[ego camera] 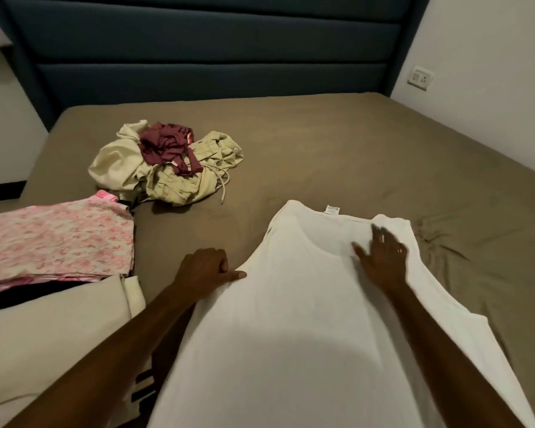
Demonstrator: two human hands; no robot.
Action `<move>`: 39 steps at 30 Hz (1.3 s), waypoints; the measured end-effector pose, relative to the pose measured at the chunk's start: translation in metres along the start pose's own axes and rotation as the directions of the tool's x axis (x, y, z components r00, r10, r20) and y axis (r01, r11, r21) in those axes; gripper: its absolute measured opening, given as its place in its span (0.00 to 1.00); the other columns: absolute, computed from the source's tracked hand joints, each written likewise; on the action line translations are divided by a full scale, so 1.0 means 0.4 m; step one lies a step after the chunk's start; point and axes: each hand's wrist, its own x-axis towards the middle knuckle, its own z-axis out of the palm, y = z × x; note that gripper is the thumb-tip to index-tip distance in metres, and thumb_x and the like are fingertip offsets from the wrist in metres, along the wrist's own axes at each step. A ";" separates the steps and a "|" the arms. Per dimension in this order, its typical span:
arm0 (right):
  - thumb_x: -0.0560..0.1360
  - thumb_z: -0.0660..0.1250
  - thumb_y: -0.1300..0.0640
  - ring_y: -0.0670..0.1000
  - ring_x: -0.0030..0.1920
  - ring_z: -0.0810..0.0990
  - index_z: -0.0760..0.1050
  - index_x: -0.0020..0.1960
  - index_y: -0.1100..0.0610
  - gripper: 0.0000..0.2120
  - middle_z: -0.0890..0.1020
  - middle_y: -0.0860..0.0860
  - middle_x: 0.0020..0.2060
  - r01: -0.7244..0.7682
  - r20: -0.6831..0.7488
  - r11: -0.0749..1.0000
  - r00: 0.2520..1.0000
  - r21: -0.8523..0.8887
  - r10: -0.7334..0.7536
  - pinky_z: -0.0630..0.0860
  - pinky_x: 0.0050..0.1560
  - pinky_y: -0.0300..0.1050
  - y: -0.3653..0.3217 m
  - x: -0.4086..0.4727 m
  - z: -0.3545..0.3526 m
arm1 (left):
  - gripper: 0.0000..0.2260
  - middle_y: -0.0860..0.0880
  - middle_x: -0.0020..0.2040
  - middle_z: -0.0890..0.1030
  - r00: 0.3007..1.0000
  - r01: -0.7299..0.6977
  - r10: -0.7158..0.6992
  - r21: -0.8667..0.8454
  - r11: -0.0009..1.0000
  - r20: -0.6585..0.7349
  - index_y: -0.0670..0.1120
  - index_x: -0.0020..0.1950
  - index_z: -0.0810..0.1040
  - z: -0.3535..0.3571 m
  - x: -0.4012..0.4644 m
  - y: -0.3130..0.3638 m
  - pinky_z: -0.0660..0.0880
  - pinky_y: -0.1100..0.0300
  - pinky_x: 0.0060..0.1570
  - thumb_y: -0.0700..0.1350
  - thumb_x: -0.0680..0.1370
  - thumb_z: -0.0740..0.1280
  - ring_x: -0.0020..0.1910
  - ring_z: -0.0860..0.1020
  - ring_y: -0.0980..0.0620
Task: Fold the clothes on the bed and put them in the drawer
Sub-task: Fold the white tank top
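Note:
A white sleeveless top lies spread flat on the olive-brown bed, its neckline and label pointing away from me. My left hand has curled fingers and pinches the top's left edge near the armhole. My right hand lies flat with straight fingers, pressing on the top just below the right shoulder strap; it is slightly blurred. Farther back on the left sits a crumpled pile of beige and maroon clothes.
A folded pink floral garment lies on the left on top of dark fabric and a folded beige piece. The dark padded headboard stands behind. A wall with a socket is at the right.

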 end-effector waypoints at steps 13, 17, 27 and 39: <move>0.81 0.46 0.40 0.60 0.72 0.73 0.67 0.78 0.59 0.34 0.73 0.59 0.74 0.185 0.110 0.974 0.974 0.134 -0.200 0.68 0.67 0.58 -0.391 0.035 0.207 | 0.17 0.57 0.28 0.74 0.997 -0.022 -0.022 -0.579 0.815 -0.069 0.46 0.32 0.73 0.043 -0.017 -0.065 0.67 0.64 0.34 0.47 0.74 0.78 0.30 0.70 0.59; 0.82 0.51 0.46 0.56 0.73 0.72 0.68 0.77 0.60 0.29 0.74 0.56 0.73 0.180 -0.024 0.957 0.984 0.228 -0.179 0.66 0.70 0.53 -0.369 0.027 0.256 | 0.13 0.57 0.33 0.82 0.970 0.142 -0.212 -0.428 0.893 -0.120 0.51 0.40 0.78 0.030 0.055 -0.023 0.75 0.59 0.40 0.58 0.71 0.76 0.35 0.80 0.57; 0.82 0.60 0.52 0.50 0.75 0.70 0.70 0.76 0.56 0.24 0.73 0.50 0.75 0.205 -0.164 0.879 0.975 0.430 -0.147 0.56 0.74 0.38 -0.347 0.044 0.301 | 0.20 0.59 0.43 0.82 0.987 -0.107 0.063 -0.309 0.945 -0.147 0.57 0.57 0.78 0.071 0.312 0.182 0.73 0.62 0.45 0.53 0.67 0.75 0.44 0.79 0.60; 0.83 0.58 0.45 0.49 0.75 0.70 0.69 0.77 0.54 0.26 0.72 0.48 0.76 0.189 -0.177 0.852 0.977 0.488 -0.116 0.60 0.75 0.43 -0.335 0.052 0.318 | 0.20 0.60 0.45 0.82 0.981 -0.191 0.173 -0.293 0.937 -0.087 0.59 0.56 0.76 0.068 0.373 0.150 0.78 0.58 0.44 0.59 0.66 0.73 0.40 0.79 0.60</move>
